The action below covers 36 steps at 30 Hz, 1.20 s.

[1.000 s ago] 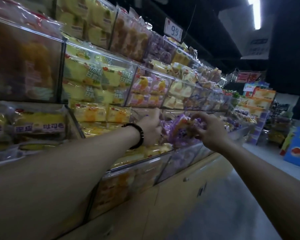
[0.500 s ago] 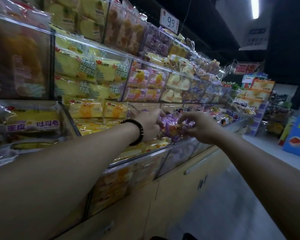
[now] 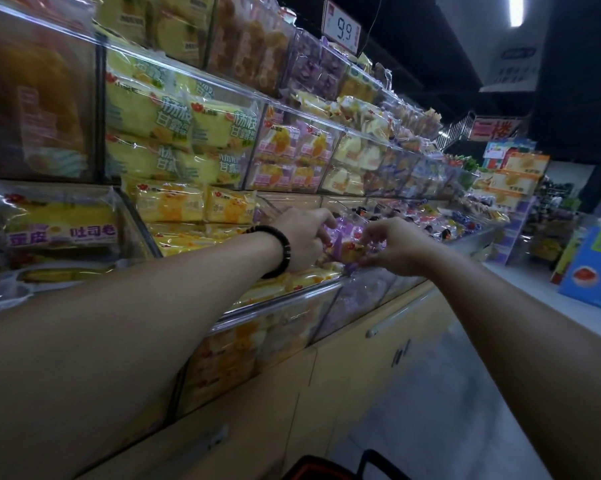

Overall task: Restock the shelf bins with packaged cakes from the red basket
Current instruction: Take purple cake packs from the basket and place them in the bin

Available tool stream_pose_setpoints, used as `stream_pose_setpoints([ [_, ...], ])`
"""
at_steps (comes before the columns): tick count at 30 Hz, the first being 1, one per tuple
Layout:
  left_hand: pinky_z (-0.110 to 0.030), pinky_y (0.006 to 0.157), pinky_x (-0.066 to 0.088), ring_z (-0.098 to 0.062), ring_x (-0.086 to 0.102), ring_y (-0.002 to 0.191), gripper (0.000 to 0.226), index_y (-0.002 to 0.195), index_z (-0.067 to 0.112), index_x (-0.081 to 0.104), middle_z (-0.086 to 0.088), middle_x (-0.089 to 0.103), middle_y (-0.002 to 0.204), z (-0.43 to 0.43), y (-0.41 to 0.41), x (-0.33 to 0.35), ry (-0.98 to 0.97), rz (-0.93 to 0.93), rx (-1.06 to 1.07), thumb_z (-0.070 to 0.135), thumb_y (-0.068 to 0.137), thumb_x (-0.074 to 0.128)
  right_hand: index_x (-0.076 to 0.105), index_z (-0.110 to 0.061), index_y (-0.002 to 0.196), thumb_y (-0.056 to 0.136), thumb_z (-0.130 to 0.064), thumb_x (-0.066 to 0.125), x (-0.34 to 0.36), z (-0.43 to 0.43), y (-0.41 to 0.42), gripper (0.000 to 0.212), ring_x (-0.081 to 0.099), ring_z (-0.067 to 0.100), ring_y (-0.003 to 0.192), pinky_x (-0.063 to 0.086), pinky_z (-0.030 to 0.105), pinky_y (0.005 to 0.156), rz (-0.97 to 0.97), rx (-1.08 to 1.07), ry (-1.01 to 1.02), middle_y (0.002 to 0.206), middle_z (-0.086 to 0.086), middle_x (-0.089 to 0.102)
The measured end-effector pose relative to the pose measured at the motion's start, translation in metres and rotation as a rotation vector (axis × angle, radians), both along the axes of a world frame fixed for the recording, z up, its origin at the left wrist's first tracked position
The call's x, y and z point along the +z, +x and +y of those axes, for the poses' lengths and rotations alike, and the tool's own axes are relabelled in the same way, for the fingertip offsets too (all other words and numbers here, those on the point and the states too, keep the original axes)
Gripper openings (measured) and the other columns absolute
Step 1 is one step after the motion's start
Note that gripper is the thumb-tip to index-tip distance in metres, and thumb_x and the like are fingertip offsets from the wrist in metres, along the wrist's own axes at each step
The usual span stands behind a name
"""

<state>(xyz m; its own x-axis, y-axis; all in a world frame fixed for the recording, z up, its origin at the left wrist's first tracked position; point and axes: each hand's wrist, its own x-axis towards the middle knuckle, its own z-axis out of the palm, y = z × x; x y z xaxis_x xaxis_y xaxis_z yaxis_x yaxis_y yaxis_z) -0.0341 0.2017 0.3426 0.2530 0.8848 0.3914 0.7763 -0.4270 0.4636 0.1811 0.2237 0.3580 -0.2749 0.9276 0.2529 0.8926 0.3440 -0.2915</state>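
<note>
A single wide-angle camera, worn on the head, looks forward and slightly down along both outstretched forearms. It faces the shelf bins [image 3: 292,303] at a slant: the bins on the left are close and blurred, and the row recedes toward the upper right. The left hand [image 3: 302,237] and right hand [image 3: 396,247] meet near centre, with floor [image 3: 448,410] at lower right.

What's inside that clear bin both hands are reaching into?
The bin holds purple cake packets. The left hand and right hand grip one on top, covering those beneath. The bin's bottom cannot be seen.
</note>
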Motion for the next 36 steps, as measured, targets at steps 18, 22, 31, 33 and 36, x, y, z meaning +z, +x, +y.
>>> stream_pose_setpoints([
  [18,-0.048,0.109,0.045,-0.022,0.054,0.125,0.042,0.135,0.035,0.059,0.004,0.059,0.135,-0.007,0.002,0.011,0.155,0.261,0.087,0.021,0.096,0.058,0.058,-0.035,0.141,0.089,-0.016,0.079,-0.004,-0.047,0.01,0.059,0.059,0.024,0.125,0.054,0.047,0.101,0.191,-0.1,0.218,0.147,0.002,0.056],
  [22,-0.022,0.081,0.051,-0.016,0.061,0.108,0.032,0.126,0.023,0.065,0.005,0.064,0.12,-0.036,0.004,0.025,0.156,0.04,0.006,0.014,0.096,0.061,0.064,-0.023,0.128,0.094,-0.02,0.074,-0.038,-0.103,0.016,0.036,0.066,0.019,0.105,0.057,0.039,0.09,0.364,-0.139,0.201,0.117,0.0,0.066],
  [31,-0.02,0.071,0.054,-0.004,0.064,0.084,0.015,0.105,0.026,0.069,0.011,0.068,0.095,-0.171,0.033,-0.055,0.006,-0.258,-0.168,0.016,0.096,0.062,0.071,-0.021,0.111,0.095,-0.017,0.073,-0.129,-0.21,-0.001,0.017,0.07,0.017,0.094,0.059,0.036,0.076,0.589,-0.144,-0.064,0.1,0.001,0.072],
  [33,-0.032,0.074,0.059,-0.011,0.069,0.087,0.013,0.104,0.031,0.065,0.01,0.068,0.099,-0.189,0.034,-0.095,-0.14,-0.251,-0.167,0.02,0.098,0.06,0.072,-0.024,0.109,0.092,-0.02,0.074,-0.155,-0.228,-0.006,0.017,0.07,0.016,0.092,0.059,0.039,0.081,0.586,-0.156,-0.114,0.096,-0.002,0.073],
  [36,-0.032,0.066,0.056,-0.018,0.069,0.09,0.012,0.111,0.027,0.063,0.006,0.067,0.106,-0.211,0.031,-0.151,-0.332,-0.193,-0.11,0.021,0.101,0.058,0.071,-0.028,0.106,0.091,-0.024,0.075,-0.194,-0.253,-0.015,0.015,0.07,0.016,0.09,0.059,0.04,0.081,0.606,-0.171,-0.203,0.094,-0.004,0.073],
])
